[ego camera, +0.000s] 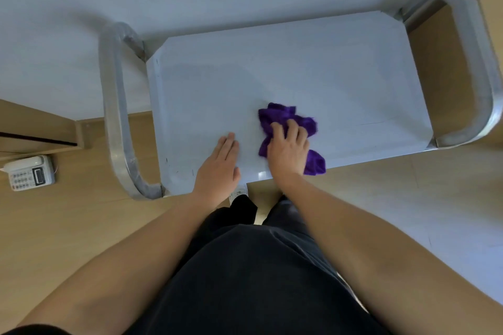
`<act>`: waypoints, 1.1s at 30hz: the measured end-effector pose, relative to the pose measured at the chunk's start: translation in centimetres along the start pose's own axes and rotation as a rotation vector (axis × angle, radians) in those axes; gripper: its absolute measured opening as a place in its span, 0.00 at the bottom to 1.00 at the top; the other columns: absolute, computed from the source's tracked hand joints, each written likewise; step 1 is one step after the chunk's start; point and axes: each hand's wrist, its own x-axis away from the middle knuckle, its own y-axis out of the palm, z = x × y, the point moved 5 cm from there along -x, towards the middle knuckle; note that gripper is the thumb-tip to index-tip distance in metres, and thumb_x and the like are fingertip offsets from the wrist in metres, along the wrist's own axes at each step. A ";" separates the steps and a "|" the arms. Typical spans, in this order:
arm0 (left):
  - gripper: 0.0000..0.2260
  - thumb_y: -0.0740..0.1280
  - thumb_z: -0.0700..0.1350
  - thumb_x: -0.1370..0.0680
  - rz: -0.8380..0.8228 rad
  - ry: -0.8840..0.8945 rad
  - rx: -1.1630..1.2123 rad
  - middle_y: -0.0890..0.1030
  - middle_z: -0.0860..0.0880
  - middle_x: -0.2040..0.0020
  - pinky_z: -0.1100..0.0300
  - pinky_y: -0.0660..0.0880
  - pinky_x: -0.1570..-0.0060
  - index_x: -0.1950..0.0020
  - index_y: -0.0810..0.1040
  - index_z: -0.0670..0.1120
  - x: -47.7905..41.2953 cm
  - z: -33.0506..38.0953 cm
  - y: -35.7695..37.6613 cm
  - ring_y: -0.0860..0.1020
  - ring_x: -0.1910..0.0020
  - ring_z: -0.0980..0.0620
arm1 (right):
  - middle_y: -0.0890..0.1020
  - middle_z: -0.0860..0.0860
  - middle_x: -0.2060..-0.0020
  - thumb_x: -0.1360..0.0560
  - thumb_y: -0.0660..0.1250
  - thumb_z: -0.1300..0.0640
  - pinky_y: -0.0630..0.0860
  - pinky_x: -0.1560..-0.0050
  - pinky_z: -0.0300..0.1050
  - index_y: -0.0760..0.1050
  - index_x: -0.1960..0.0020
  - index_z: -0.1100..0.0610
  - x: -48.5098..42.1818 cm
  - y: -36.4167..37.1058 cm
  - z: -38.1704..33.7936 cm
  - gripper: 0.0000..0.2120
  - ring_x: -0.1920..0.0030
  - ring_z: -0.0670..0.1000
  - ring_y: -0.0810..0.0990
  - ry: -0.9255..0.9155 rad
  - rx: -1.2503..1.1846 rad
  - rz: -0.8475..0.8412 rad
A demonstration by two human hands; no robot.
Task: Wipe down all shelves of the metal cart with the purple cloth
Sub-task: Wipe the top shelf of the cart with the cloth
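The metal cart's top shelf (313, 68) fills the middle of the head view, seen from straight above, with a curved metal handle at each end. A crumpled purple cloth (283, 117) lies on the shelf near its front edge. My right hand (288, 149) presses down on the cloth, fingers curled over it. My left hand (221, 163) rests flat on the bare shelf just left of the cloth, fingers together and holding nothing. Lower shelves are hidden under the top one.
The left cart handle (117, 122) and right cart handle (479, 76) stick out beyond the shelf. A white desk telephone (30, 173) lies on the wooden floor at left, beside a wooden door frame (40, 128). A white wall runs behind the cart.
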 end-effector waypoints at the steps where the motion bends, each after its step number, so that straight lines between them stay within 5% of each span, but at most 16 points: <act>1: 0.28 0.58 0.45 0.19 -0.004 -0.004 0.011 0.47 0.48 0.19 0.58 0.67 0.31 0.20 0.53 0.42 0.0 -0.1 0.0 0.47 0.20 0.51 | 0.74 0.58 0.38 0.29 0.69 0.60 0.74 0.45 0.58 0.72 0.37 0.52 1.0 0.5 -1.4 0.21 0.41 0.63 0.72 -0.061 0.002 -0.025; 8: 0.28 0.61 0.43 0.20 0.010 -0.004 -0.020 0.51 0.47 0.19 0.56 0.73 0.36 0.21 0.57 0.42 0.1 -0.3 -0.5 0.51 0.20 0.50 | 0.68 0.55 0.32 0.21 0.62 0.53 0.70 0.40 0.51 0.65 0.30 0.48 1.1 -0.2 -0.3 0.20 0.35 0.58 0.68 -0.237 0.000 -0.153; 17: 0.23 0.66 0.39 0.24 0.028 0.093 -0.055 0.63 0.41 0.23 0.47 0.70 0.32 0.28 0.70 0.42 -2.7 4.2 -0.9 0.61 0.23 0.41 | 0.64 0.55 0.31 0.21 0.62 0.55 0.69 0.36 0.52 0.62 0.29 0.48 -1.3 -2.5 7.5 0.22 0.33 0.58 0.64 -0.025 -0.051 -0.149; 22: 0.21 0.67 0.37 0.27 -0.012 0.184 -0.046 0.69 0.39 0.27 0.45 0.75 0.38 0.34 0.75 0.41 -6.0 9.1 -0.5 0.68 0.27 0.39 | 0.64 0.55 0.30 0.19 0.58 0.53 0.70 0.37 0.53 0.62 0.28 0.49 -3.2 -3.3 12.5 0.20 0.33 0.58 0.64 0.070 -0.072 -0.121; 28: 0.22 0.63 0.39 0.23 -0.042 0.214 -0.042 0.63 0.41 0.23 0.48 0.70 0.33 0.29 0.70 0.42 -10.3 15.0 0.8 0.61 0.23 0.42 | 0.63 0.56 0.30 0.19 0.57 0.54 0.69 0.35 0.53 0.62 0.27 0.51 -7.1 -4.8 19.1 0.20 0.31 0.59 0.63 0.123 -0.093 -0.109; 33: 0.21 0.68 0.37 0.27 -0.023 0.175 -0.025 0.69 0.38 0.27 0.43 0.73 0.36 0.33 0.75 0.40 -14.0 18.9 1.9 0.67 0.27 0.37 | 0.61 0.58 0.27 0.19 0.57 0.54 0.68 0.34 0.56 0.61 0.26 0.51 -11.8 -6.2 27.0 0.22 0.29 0.60 0.59 0.213 -0.065 -0.104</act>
